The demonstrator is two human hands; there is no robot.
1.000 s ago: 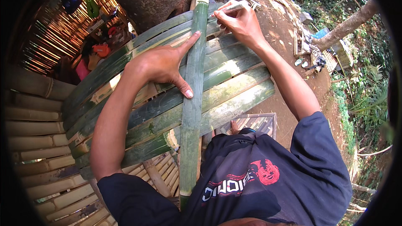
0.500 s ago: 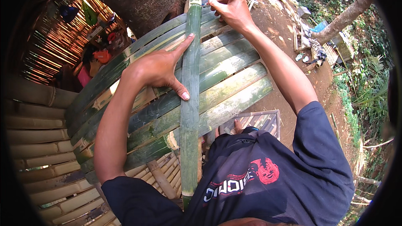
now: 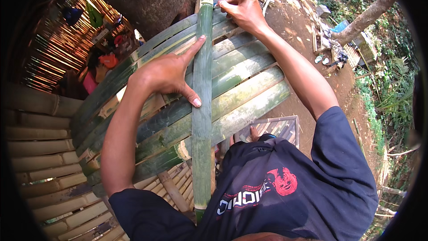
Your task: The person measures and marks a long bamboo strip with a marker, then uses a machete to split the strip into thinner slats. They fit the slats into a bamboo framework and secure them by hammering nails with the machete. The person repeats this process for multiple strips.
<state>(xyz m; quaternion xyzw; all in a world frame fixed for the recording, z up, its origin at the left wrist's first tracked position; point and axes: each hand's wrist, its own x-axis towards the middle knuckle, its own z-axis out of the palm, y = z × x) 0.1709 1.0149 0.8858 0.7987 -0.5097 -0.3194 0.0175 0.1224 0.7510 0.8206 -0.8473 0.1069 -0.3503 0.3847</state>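
A long green split-bamboo strip (image 3: 203, 120) lies lengthwise across a row of wider bamboo slats (image 3: 249, 85), running from the far edge back toward my body. My left hand (image 3: 162, 73) is open, with its thumb and forefinger spread apart and pressed on the face of the strip. Near the strip's far end, my right hand (image 3: 245, 11) is closed in a writing grip around a slim pen (image 3: 217, 4). Its small bluish tip points at the strip's right edge; whether it touches cannot be made out.
A large boulder (image 3: 142, 0) stands beyond the slats. At left is a bamboo-slat wall (image 3: 44, 151), with a shaded hut holding an orange item (image 3: 108, 60) behind it. Dirt ground (image 3: 307, 85), sandals (image 3: 322, 59) and a leaning trunk (image 3: 370, 18) lie to the right.
My right hand has shifted very slightly, its pen still by the strip's far end. My left hand keeps its place on the strip.
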